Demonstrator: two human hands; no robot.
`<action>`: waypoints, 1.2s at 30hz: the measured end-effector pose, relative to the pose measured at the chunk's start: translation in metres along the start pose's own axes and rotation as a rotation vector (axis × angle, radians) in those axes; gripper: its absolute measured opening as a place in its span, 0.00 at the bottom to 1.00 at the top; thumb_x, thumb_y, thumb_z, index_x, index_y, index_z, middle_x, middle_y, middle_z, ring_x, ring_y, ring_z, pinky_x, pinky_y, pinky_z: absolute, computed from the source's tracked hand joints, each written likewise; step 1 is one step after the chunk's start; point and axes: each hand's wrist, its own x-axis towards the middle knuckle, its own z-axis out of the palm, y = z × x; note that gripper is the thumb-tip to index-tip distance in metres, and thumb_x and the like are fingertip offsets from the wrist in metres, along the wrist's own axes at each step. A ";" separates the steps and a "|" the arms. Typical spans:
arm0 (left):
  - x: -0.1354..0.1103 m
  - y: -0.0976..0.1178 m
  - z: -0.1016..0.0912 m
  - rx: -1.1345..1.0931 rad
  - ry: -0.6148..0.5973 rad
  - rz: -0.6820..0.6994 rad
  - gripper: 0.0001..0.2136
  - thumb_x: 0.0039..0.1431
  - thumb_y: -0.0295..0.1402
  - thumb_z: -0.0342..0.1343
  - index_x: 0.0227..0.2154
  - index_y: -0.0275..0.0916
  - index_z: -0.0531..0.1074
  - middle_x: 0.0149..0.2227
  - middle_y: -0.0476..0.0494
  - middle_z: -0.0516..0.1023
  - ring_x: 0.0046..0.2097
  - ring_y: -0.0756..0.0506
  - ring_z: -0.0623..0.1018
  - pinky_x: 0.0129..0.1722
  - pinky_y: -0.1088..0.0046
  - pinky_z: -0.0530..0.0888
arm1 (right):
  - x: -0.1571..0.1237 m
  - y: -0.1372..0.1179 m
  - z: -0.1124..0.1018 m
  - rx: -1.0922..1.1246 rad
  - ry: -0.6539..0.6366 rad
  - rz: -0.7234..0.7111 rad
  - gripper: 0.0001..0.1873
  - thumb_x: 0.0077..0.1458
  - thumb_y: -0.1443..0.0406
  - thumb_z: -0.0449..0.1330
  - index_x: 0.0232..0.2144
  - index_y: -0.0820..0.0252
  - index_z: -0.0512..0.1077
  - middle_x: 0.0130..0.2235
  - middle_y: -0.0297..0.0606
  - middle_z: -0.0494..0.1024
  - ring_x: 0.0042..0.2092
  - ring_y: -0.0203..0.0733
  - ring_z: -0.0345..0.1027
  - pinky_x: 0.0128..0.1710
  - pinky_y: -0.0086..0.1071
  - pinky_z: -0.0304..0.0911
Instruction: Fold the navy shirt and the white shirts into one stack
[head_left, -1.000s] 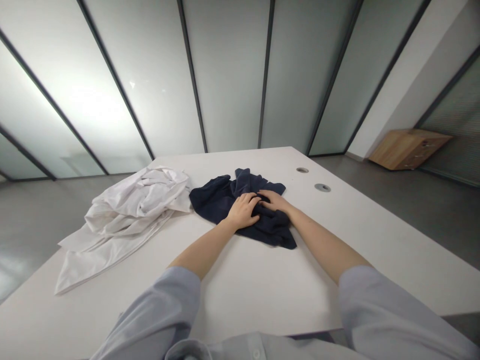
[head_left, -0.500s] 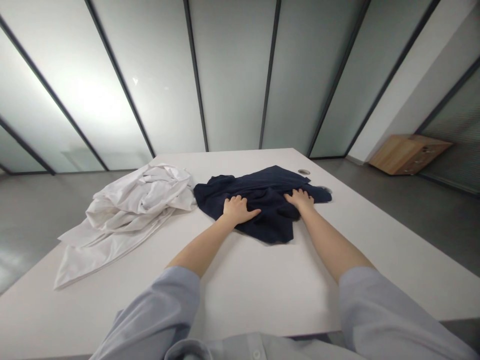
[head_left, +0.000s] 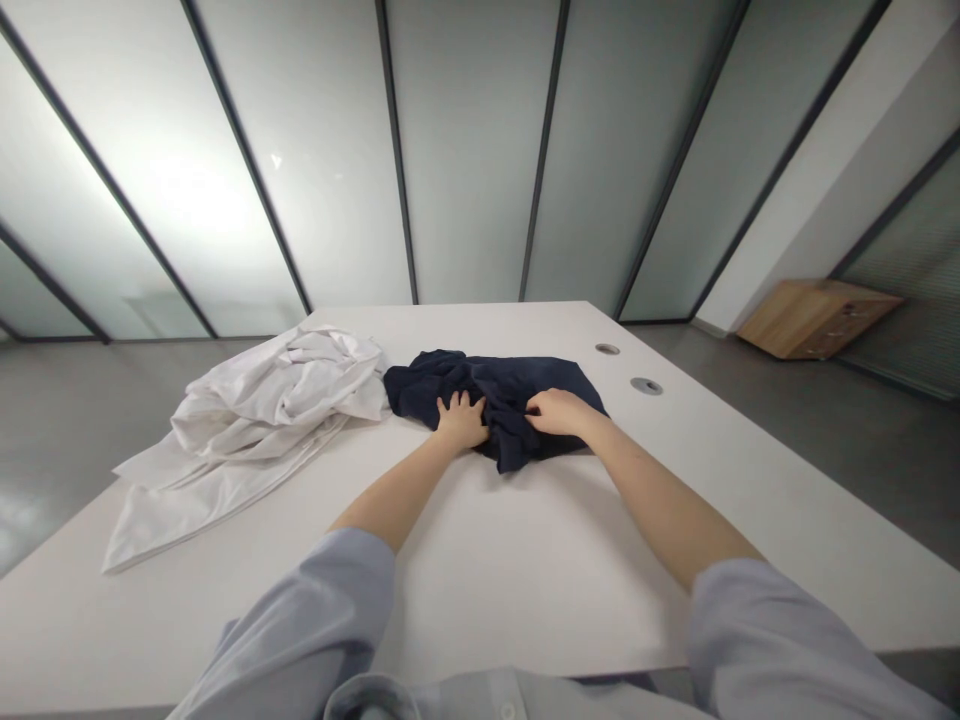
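A crumpled navy cloth (head_left: 544,383) lies bunched in the middle of the white table (head_left: 487,590). My left hand (head_left: 461,421) grips its near left side, with the fingers sunk into the folds. My right hand (head_left: 557,411) holds a fold on its right side, and the two hands are close together. To the left of the navy cloth, almost touching it, lies a heap of white fabric (head_left: 259,420), possibly a shirt. Neither hand touches the white fabric.
Two round metal cable grommets (head_left: 607,349) (head_left: 646,386) are set in the tabletop beyond my right hand. Frosted glass panels stand behind the table. A low wooden cabinet (head_left: 814,318) sits on the grey floor at the far right.
The navy cloth has drawn in from a wide spread into a smaller bunch. My hands have moved toward each other, with the right hand sliding left. The white fabric has not moved.
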 end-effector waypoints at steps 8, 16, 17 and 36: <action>0.005 0.004 -0.011 -0.131 -0.273 0.523 0.19 0.55 0.27 0.50 0.49 0.44 0.73 0.63 0.41 0.64 0.64 0.38 0.61 0.65 0.46 0.47 | 0.009 0.011 -0.008 0.287 0.082 -0.137 0.17 0.52 0.62 0.59 0.45 0.55 0.77 0.46 0.38 0.79 0.46 0.44 0.73 0.48 0.33 0.66; 0.012 -0.011 -0.016 -0.086 -0.119 0.372 0.19 0.53 0.22 0.49 0.43 0.45 0.77 0.62 0.48 0.67 0.66 0.39 0.58 0.65 0.51 0.51 | 0.019 0.058 0.032 0.153 -0.087 0.135 0.33 0.53 0.53 0.61 0.61 0.50 0.64 0.66 0.41 0.57 0.67 0.56 0.46 0.64 0.52 0.47; 0.012 -0.018 -0.016 -0.051 -0.022 0.265 0.19 0.55 0.23 0.48 0.44 0.45 0.77 0.62 0.46 0.66 0.65 0.38 0.59 0.65 0.52 0.52 | 0.019 0.060 0.033 0.133 -0.083 0.221 0.34 0.54 0.50 0.59 0.62 0.49 0.62 0.67 0.42 0.54 0.67 0.59 0.44 0.63 0.56 0.45; -0.005 0.029 -0.045 -0.082 -0.125 0.057 0.32 0.54 0.60 0.47 0.45 0.36 0.76 0.48 0.30 0.77 0.50 0.29 0.76 0.48 0.56 0.71 | 0.013 0.050 0.025 -0.021 -0.002 0.549 0.45 0.49 0.34 0.49 0.51 0.63 0.72 0.52 0.58 0.72 0.54 0.64 0.66 0.49 0.54 0.62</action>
